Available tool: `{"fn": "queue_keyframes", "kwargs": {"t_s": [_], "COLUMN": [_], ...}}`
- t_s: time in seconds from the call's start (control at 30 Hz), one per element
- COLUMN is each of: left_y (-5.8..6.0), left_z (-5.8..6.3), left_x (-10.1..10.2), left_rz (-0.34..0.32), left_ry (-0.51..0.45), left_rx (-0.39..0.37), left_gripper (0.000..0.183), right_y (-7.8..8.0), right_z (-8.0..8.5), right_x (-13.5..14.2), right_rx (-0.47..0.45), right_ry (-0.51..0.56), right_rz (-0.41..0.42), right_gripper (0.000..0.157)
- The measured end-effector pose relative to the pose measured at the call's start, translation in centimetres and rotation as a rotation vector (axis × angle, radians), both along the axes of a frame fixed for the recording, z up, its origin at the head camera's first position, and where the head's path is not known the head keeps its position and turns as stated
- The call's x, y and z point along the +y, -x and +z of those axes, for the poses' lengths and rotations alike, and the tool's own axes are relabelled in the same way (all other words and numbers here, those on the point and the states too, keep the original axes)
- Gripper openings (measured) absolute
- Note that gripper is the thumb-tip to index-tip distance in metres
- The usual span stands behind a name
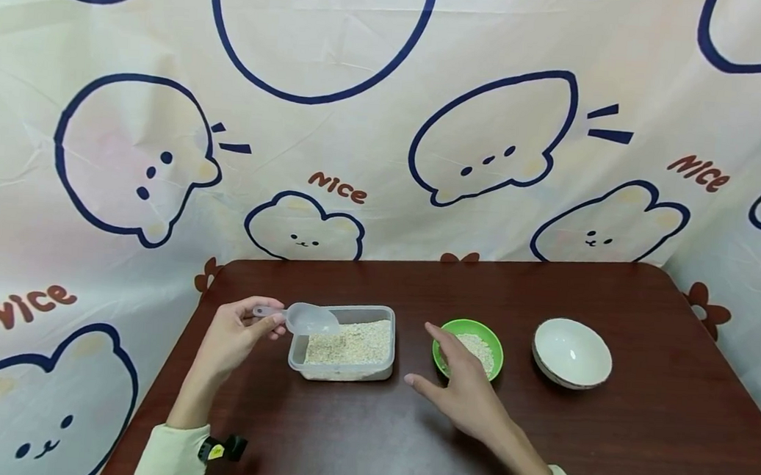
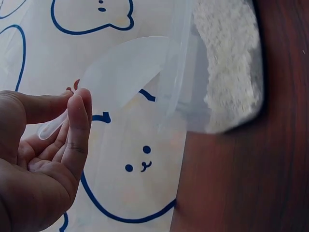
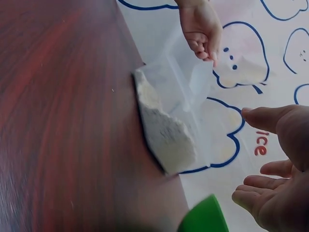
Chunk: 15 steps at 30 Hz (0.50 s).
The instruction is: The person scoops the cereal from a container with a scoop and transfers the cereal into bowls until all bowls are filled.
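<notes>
My left hand [image 1: 236, 334] pinches the handle of a translucent plastic scoop [image 1: 311, 319] between thumb and fingers. The scoop's bowl hangs over the left part of a clear rectangular container [image 1: 389, 370], which holds pale oat flakes [image 1: 349, 344]. In the left wrist view the scoop [image 2: 123, 70] is seen from the side, above the container's rim. Fingers spread and holding nothing, my right hand [image 1: 465, 391] hovers at the near left side of a green bowl [image 1: 497, 349]. Some oat flakes [image 1: 477, 351] lie in that bowl, partly hidden behind the hand.
A white bowl [image 1: 571, 352] stands right of the green one. All of these are on a dark reddish-brown table [image 1: 353, 442]. Behind the table hangs a cream cloth [image 1: 386, 157] with cartoon outlines. A black strap [image 1: 223, 449] is around the left sleeve.
</notes>
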<state>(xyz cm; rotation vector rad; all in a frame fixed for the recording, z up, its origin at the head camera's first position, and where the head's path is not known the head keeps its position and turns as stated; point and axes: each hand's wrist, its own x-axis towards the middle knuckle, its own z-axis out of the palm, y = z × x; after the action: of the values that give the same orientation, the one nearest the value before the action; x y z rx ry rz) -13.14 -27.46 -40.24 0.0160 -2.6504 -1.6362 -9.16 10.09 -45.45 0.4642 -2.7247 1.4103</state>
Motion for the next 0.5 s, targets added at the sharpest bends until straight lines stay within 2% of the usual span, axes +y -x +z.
{"fn": "queue_keyframes", "kwargs": {"t_s": [0.27,0.5], "left_y": [-0.2,-0.2], "left_z": [0.5,0.7], "left_x": [-0.8,-0.5], "left_rz": [0.005,-0.006], "left_ry": [0.140,0.228], "left_rx": [0.031,0.103], "left_gripper": [0.020,0.017], "right_y": [0.0,0.2], "right_z": [-0.7,-1.4], "right_x": [-2.1,-3.3], "right_rx": [-0.040,-0.044], "right_ry": [0.013,0.038], "right_rz": [0.038,0.055], "right_gripper": [0.085,0.087]}}
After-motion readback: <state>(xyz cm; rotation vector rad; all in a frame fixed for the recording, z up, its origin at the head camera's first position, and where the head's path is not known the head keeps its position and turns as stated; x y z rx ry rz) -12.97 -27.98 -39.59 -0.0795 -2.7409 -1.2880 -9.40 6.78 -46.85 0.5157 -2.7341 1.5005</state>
